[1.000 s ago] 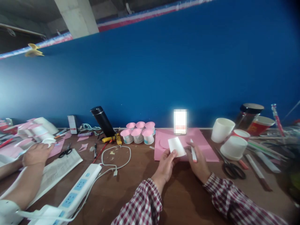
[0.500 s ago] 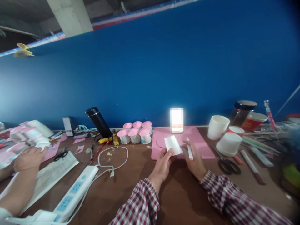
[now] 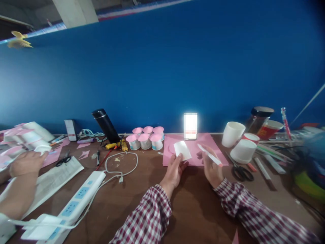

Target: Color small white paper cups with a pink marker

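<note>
The phone screen (image 3: 190,126) is blurred out — unreadable. The left hand (image 3: 174,168) pinches a white paper piece (image 3: 182,150) at its lower edge, over the pink sheet (image 3: 194,156); the right hand (image 3: 212,166) grips a white marker (image 3: 209,155) — tilted.

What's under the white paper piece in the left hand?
Under the white paper piece held by the left hand lies the pink sheet on the table; whatever it covers there is hidden.

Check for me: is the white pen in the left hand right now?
No, the right hand holds the white pen, while the left hand pinches a small white card over the pink sheet.
</note>
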A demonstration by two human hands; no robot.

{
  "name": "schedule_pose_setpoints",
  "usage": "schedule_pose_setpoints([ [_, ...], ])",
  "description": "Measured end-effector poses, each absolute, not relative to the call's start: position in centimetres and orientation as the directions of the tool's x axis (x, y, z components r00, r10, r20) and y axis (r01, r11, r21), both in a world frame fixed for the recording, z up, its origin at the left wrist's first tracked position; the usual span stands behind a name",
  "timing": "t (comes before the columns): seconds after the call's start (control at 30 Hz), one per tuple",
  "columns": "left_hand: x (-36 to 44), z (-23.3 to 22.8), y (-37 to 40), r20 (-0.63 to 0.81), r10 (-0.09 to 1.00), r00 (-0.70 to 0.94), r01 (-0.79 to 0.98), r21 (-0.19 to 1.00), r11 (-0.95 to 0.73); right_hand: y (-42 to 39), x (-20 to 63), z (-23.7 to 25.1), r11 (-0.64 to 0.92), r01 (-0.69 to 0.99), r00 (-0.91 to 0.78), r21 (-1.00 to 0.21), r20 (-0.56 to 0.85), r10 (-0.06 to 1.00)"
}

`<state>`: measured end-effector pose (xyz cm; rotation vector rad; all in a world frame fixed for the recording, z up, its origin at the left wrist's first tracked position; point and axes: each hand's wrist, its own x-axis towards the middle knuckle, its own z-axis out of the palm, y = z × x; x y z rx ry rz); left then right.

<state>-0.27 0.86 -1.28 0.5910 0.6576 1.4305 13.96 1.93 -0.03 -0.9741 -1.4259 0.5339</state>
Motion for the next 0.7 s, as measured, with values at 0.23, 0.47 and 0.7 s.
schedule_pose_setpoints([
  [0.23,-0.3,-1.1,0.9,-0.052,0.997,0.055,-0.696,0.714,0.075,1.7,14.2,0.4,0.531,0.333,0.135,-0.779,0.597,0.791],
  [0.47,-0.3,-1.0,0.9,-0.105,0.993,0.049,-0.708,0.697,0.108,1.7,14.0,0.1,0.504,0.232,0.145,-0.832,0.542,0.828],
  [0.7,-0.1,-0.1,0.8,-0.173,0.985,0.024,-0.717,0.683,0.138,1.4,14.0,0.4,0.513,0.252,0.145,-0.821,0.556,0.819],
])
